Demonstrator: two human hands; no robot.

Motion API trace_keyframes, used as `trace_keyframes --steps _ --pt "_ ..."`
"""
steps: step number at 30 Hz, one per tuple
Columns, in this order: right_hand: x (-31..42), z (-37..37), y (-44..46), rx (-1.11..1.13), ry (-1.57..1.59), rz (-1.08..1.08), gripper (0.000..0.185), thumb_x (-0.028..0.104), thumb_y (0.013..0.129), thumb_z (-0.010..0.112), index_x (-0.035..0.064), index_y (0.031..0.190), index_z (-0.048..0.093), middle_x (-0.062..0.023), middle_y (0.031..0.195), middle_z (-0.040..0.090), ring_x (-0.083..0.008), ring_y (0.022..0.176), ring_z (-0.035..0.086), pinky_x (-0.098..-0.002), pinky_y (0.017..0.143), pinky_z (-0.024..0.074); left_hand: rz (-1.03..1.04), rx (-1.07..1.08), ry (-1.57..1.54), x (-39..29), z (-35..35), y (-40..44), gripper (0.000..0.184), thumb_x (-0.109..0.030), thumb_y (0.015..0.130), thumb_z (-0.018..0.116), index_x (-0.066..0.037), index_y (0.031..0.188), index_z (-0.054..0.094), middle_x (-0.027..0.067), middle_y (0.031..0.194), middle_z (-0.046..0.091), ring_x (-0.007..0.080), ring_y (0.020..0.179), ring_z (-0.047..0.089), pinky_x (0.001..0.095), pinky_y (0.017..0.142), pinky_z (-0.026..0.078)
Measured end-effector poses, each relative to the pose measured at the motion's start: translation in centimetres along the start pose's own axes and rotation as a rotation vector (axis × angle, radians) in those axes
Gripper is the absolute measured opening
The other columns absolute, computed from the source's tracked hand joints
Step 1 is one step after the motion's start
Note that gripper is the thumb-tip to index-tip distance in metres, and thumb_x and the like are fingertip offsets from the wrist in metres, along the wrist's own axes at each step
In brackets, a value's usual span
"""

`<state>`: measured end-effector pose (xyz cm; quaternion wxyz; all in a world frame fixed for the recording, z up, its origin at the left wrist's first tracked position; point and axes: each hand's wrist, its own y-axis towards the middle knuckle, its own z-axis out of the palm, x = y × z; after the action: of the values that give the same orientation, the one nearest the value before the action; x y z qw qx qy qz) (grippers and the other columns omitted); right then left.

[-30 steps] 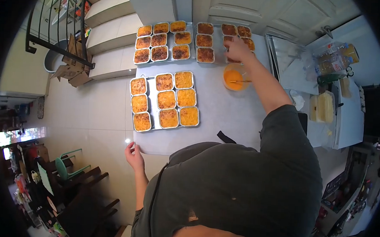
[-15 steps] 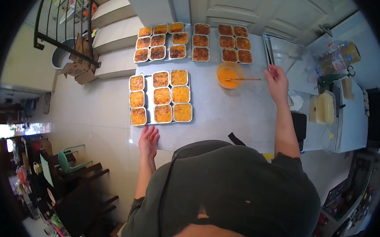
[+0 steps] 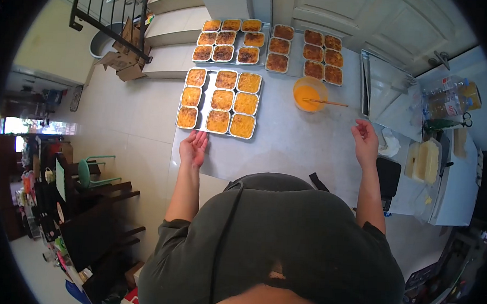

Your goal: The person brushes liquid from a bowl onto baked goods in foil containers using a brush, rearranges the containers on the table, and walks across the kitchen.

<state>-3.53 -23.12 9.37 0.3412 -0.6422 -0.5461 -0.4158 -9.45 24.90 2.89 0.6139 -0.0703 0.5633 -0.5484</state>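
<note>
My left hand (image 3: pixel 193 148) is palm up with fingers stretched out at the near edge of a metal tray (image 3: pixel 204 109), its fingertips against or just under the rim. Small foil cups of browned, yellow-orange baked food (image 3: pixel 222 100) stand on this tray in three columns, with a gap after the left one. On the right, my right hand (image 3: pixel 366 142) hovers over the table, fingers loosely curled and apart, nothing visible in them. A bowl of orange liquid (image 3: pixel 310 94) stands beyond it to the left, with a brush-like stick (image 3: pixel 332 103) resting across its rim.
Trays of darker foil cups (image 3: pixel 225 38) (image 3: pixel 313 53) line the table's far side. To the right are an upright metal pan (image 3: pixel 365 86), a black scale (image 3: pixel 388 177), a plastic tub (image 3: pixel 423 161) and bottles (image 3: pixel 447 95). Stairs (image 3: pixel 175 40) rise at the far left.
The near tray has slid away from the table's front edge towards the far trays, my left hand following it. My right hand has drawn back towards my body. The camera view has shifted.
</note>
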Motion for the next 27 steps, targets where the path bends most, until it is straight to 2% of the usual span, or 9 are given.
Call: trace_keyframes --steps 4,9,13,16,17,20,21,24,27 --pt "0.4 2.2 -2.2 0.160 0.054 -0.027 0.022 0.009 0.083 0.066 0.0046 0.104 0.061 -0.0004 0.084 0.056 -0.0079 0.076 0.052 -0.0207 0.066 0.0439 -0.012 0.017 -0.048 0.4 -0.1 0.3 0.046 -0.009 0.092 0.039 0.003 0.136 0.031 0.0219 0.136 0.042 0.0308 0.124 0.045 0.0412 0.105 0.035" --pt "2.6 7.0 -6.8 0.479 -0.031 0.014 0.020 0.011 0.082 0.065 0.0035 0.100 0.062 -0.0023 0.085 0.059 -0.0079 0.075 0.054 -0.0227 0.066 0.0449 -0.062 0.085 -0.075 0.6 -0.7 -0.1 0.048 -0.010 0.092 0.040 -0.007 0.139 0.032 0.0097 0.139 0.044 0.0202 0.125 0.046 0.0355 0.097 0.035" --pt "1.6 10.9 -9.9 0.653 -0.021 0.103 0.025 0.014 0.085 0.063 0.0040 0.108 0.062 -0.0035 0.090 0.060 -0.0098 0.078 0.056 -0.0242 0.068 0.0461 -0.113 0.192 0.050 0.5 -1.4 0.0 0.051 -0.012 0.091 0.043 -0.012 0.140 0.032 0.0062 0.137 0.046 0.0188 0.121 0.049 0.0371 0.093 0.037" --pt "2.1 13.9 -10.8 0.671 0.325 0.620 0.033 0.019 0.090 0.058 0.0028 0.119 0.057 -0.0067 0.100 0.060 -0.0133 0.086 0.059 -0.0257 0.070 0.0475 -0.168 0.275 0.269 0.5 -1.8 -0.5 0.051 -0.014 0.091 0.045 -0.012 0.140 0.034 0.0051 0.133 0.049 0.0172 0.115 0.051 0.0367 0.090 0.040" --pt "0.9 14.8 -10.5 0.695 0.524 0.714 0.046 0.031 0.096 0.048 0.0005 0.130 0.045 -0.0124 0.116 0.055 -0.0188 0.099 0.057 -0.0298 0.077 0.0476 -0.176 0.318 0.273 0.5 -2.4 -0.3 0.051 -0.017 0.089 0.052 -0.011 0.138 0.037 0.0041 0.123 0.053 0.0143 0.102 0.054 0.0361 0.087 0.040" --pt "0.5 18.8 -9.0 0.593 0.773 0.863 0.056 0.042 0.098 0.039 0.0000 0.135 0.038 -0.0175 0.131 0.046 -0.0245 0.112 0.052 -0.0345 0.085 0.0449 -0.148 0.335 0.399 -0.4 -3.7 -1.1 0.046 -0.019 0.090 0.050 -0.011 0.134 0.042 0.0039 0.119 0.056 0.0156 0.099 0.056 0.0321 0.080 0.044" --pt "1.4 19.9 -8.7 0.592 0.777 0.878 0.064 0.048 0.097 0.033 -0.0001 0.139 0.029 -0.0214 0.138 0.038 -0.0290 0.121 0.046 -0.0380 0.092 0.0410 -0.114 0.345 0.439 -0.7 -4.3 -1.4 0.045 -0.022 0.089 0.053 -0.010 0.131 0.045 0.0043 0.115 0.057 0.0149 0.094 0.057 0.0299 0.077 0.045" --pt "2.9 23.2 -7.9 0.555 0.920 0.989 0.067 0.049 0.097 0.035 0.0004 0.142 0.023 -0.0247 0.136 0.039 -0.0316 0.120 0.047 -0.0391 0.091 0.0438 -0.054 0.375 0.459 -2.2 -7.0 -1.3 0.043 -0.023 0.088 0.054 -0.010 0.128 0.047 0.0044 0.114 0.057 0.0139 0.091 0.057 0.0283 0.076 0.044" --pt "3.8 25.3 -7.8 0.451 0.913 0.981 0.074 0.055 0.095 0.033 -0.0019 0.141 0.021 -0.0269 0.137 0.037 -0.0339 0.122 0.044 -0.0405 0.095 0.0399 -0.016 0.323 0.450 -4.1 -9.5 -0.7 0.042 -0.022 0.088 0.054 -0.009 0.126 0.048 0.0038 0.110 0.058 0.0133 0.089 0.056 0.0272 0.074 0.044"
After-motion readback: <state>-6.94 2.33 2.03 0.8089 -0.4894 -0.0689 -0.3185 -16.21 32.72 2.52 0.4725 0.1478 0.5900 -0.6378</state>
